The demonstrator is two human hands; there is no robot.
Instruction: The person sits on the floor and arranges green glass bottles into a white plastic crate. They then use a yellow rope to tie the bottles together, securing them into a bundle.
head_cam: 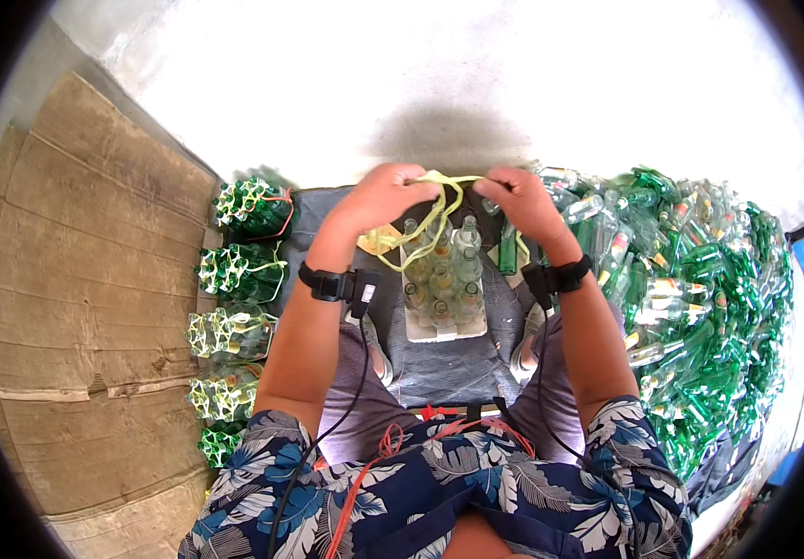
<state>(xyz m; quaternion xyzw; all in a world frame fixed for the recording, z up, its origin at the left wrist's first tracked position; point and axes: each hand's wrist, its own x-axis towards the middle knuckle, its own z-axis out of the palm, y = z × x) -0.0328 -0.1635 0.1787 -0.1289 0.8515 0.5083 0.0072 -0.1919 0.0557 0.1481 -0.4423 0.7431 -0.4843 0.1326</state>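
Both hands are raised in front of me, above several upright clear glass bottles point(442, 279) grouped on a pale block-like base point(446, 330). My left hand point(396, 192) pinches a yellow-green plastic strap point(452, 202). The other part of the strap is gripped by my right hand point(514, 197), and a short length runs between the two. Loops of it hang from near my left hand down beside and over the bottle necks. How the strap is knotted or crossed cannot be told.
Tied bundles of bottles point(238, 269) stand in a row at the left, beside a cardboard sheet point(94, 279). A large heap of loose green and clear bottles point(695, 300) fills the right. A green bottle point(507, 250) stands near my right hand. A pale wall point(444, 84) rises ahead.
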